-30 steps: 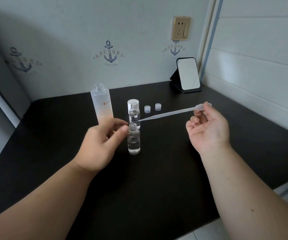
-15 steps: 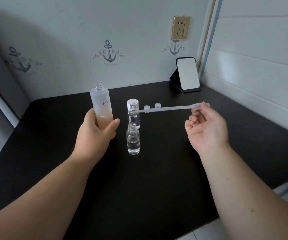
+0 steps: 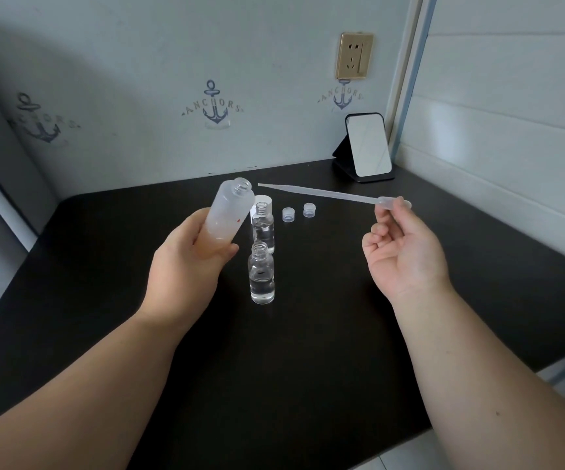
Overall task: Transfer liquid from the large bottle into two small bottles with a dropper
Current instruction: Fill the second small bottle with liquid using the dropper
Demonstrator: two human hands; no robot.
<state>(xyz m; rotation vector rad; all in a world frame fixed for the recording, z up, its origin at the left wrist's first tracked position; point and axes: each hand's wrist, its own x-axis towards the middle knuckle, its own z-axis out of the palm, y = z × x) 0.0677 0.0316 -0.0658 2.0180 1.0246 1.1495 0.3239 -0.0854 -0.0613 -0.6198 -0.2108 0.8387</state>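
Observation:
My left hand (image 3: 186,266) grips the lower half of the large frosted bottle (image 3: 228,212), lifted and tilted with its open mouth toward the right. My right hand (image 3: 400,252) pinches the bulb of a clear plastic dropper (image 3: 325,194), which lies nearly level with its tip just right of the bottle's mouth, not inside it. Two small clear bottles stand uncapped on the black table (image 3: 308,334): the near one (image 3: 261,274) and the far one (image 3: 263,227), both partly filled with clear liquid.
Two small clear caps (image 3: 288,214) (image 3: 309,210) sit behind the small bottles, and a white cap (image 3: 263,200) stands behind the far bottle. A small standing mirror (image 3: 369,147) is at the back right corner by the wall.
My left hand moved from the near small bottle to the large bottle, lifted it and tilted it rightward. My right hand raised the dropper so its tip swung up to the bottle's mouth.

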